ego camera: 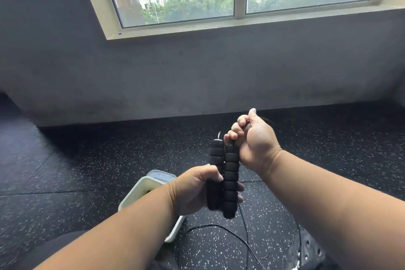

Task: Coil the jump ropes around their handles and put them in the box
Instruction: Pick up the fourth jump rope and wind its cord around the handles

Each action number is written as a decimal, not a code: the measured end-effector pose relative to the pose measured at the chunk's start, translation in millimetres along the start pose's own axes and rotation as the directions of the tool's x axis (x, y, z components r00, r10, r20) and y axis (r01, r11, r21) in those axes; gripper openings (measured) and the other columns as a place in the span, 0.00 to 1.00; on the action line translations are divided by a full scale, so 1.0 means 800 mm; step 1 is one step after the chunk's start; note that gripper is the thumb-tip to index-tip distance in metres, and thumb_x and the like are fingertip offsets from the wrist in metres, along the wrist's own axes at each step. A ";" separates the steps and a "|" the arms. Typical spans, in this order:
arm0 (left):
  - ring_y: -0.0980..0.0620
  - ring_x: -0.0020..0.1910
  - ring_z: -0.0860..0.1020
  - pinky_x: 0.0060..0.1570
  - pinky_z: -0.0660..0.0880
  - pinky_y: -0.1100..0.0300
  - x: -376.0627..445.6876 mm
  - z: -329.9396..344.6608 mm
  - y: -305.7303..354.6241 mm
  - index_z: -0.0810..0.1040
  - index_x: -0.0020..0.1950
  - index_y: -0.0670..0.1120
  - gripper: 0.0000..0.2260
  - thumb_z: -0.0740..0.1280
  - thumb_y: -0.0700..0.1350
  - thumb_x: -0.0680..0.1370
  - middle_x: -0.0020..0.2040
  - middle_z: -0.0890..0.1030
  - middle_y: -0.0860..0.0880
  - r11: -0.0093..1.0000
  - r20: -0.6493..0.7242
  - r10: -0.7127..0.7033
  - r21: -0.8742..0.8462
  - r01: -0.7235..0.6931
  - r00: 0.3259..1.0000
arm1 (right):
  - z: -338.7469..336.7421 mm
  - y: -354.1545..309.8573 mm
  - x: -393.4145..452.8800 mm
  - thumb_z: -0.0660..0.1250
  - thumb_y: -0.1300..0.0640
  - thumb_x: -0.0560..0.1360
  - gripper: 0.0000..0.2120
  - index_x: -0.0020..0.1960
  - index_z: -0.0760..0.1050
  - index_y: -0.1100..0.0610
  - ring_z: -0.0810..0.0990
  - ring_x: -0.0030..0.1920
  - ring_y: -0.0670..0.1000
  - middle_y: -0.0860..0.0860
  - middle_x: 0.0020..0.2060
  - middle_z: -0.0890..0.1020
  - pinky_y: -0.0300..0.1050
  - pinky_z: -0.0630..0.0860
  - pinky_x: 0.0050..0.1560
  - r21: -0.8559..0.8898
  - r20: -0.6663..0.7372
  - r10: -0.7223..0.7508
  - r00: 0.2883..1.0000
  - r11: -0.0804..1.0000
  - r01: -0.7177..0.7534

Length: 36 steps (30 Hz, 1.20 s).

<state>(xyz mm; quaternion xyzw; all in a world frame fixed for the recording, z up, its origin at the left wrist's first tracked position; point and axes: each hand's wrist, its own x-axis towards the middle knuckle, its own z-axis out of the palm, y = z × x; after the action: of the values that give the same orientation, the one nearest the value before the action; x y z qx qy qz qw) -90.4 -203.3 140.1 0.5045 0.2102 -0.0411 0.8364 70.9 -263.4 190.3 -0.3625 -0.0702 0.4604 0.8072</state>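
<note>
Winding just starting: both handles paired, cord mostly loose on the floor.

I saw the left hand point(195, 190) clamped around the two foam handles point(223, 177), held upright side by side; right hand point(252, 136) was fisted at their top ends, apparently pinching the cord point(238, 239), which trailed slack across the near floor. The box point(140, 193) sat open just left, behind the left forearm. My take: keep the handles flush, feed under light tension, and stack turns neatly.

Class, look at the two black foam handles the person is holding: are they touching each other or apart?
Touching. The head view shows the two handles pressed side by side along their length, with no gap, clamped in the left hand.
</note>
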 end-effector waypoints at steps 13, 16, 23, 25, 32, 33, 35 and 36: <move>0.34 0.58 0.81 0.55 0.80 0.42 -0.006 0.006 0.004 0.68 0.74 0.37 0.26 0.68 0.38 0.77 0.62 0.82 0.35 0.995 0.025 0.046 0.083 -0.048 0.999 | 0.002 -0.012 0.001 0.52 0.40 0.86 0.26 0.36 0.66 0.53 0.62 0.27 0.50 0.50 0.27 0.61 0.46 0.68 0.38 -0.006 -0.021 -0.023 1.000 1.000 0.023; 0.34 0.57 0.81 0.63 0.75 0.35 -0.006 0.008 0.001 0.69 0.74 0.36 0.25 0.69 0.38 0.78 0.60 0.82 0.36 0.994 0.029 0.059 0.089 -0.062 0.998 | 0.003 -0.009 0.001 0.52 0.39 0.86 0.26 0.36 0.66 0.54 0.62 0.28 0.50 0.50 0.28 0.62 0.46 0.68 0.39 -0.024 -0.028 -0.029 0.999 0.999 0.028; 0.38 0.55 0.82 0.59 0.79 0.44 -0.006 0.004 0.007 0.74 0.71 0.37 0.24 0.70 0.36 0.74 0.59 0.82 0.36 0.991 -0.074 0.129 0.048 -0.125 0.989 | 0.001 0.008 -0.014 0.62 0.43 0.83 0.19 0.56 0.80 0.59 0.78 0.42 0.53 0.54 0.40 0.81 0.54 0.74 0.51 -0.440 0.046 0.077 0.996 0.896 -0.049; 0.37 0.55 0.82 0.57 0.79 0.45 -0.008 0.000 0.010 0.76 0.69 0.37 0.23 0.69 0.35 0.73 0.59 0.82 0.36 0.993 -0.085 0.116 0.029 -0.114 0.990 | -0.001 0.022 -0.023 0.65 0.48 0.83 0.15 0.59 0.81 0.58 0.79 0.44 0.53 0.53 0.43 0.81 0.53 0.75 0.50 -0.523 0.083 0.093 0.992 0.851 -0.036; 0.36 0.55 0.82 0.59 0.77 0.45 -0.010 -0.008 0.009 0.79 0.65 0.38 0.21 0.67 0.35 0.72 0.59 0.83 0.36 0.997 -0.050 0.078 -0.012 -0.079 0.996 | 0.004 0.030 -0.035 0.60 0.50 0.86 0.14 0.65 0.77 0.55 0.82 0.50 0.55 0.61 0.53 0.86 0.60 0.80 0.59 -0.562 0.181 0.106 0.978 0.827 0.014; 0.36 0.55 0.82 0.60 0.77 0.45 -0.010 -0.008 0.009 0.80 0.64 0.38 0.21 0.67 0.35 0.71 0.58 0.83 0.36 0.997 -0.052 0.079 -0.011 -0.080 0.996 | 0.005 0.031 -0.036 0.61 0.50 0.85 0.14 0.66 0.76 0.56 0.82 0.52 0.56 0.63 0.55 0.85 0.62 0.78 0.62 -0.555 0.188 0.107 0.976 0.832 0.015; 0.37 0.54 0.82 0.60 0.77 0.45 -0.010 -0.009 0.009 0.80 0.64 0.38 0.21 0.67 0.36 0.71 0.57 0.83 0.36 0.997 -0.052 0.082 -0.010 -0.083 0.995 | 0.004 0.032 -0.034 0.64 0.45 0.83 0.19 0.66 0.76 0.56 0.82 0.53 0.58 0.64 0.58 0.84 0.65 0.75 0.66 -0.534 0.180 0.153 0.972 0.845 -0.034; 0.37 0.54 0.82 0.59 0.78 0.46 -0.011 -0.009 0.009 0.80 0.64 0.38 0.21 0.67 0.36 0.70 0.57 0.83 0.36 0.996 -0.055 0.089 -0.007 -0.089 0.995 | 0.002 0.032 -0.033 0.66 0.40 0.80 0.22 0.65 0.77 0.55 0.83 0.53 0.58 0.63 0.58 0.84 0.66 0.74 0.67 -0.538 0.167 0.202 0.965 0.839 -0.082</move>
<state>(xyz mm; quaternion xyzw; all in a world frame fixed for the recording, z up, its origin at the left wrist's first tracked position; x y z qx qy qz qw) -98.4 -194.8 146.6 0.5104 0.2106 0.0110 0.8337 37.5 -275.5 180.9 -0.5214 -0.2543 0.5191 0.6277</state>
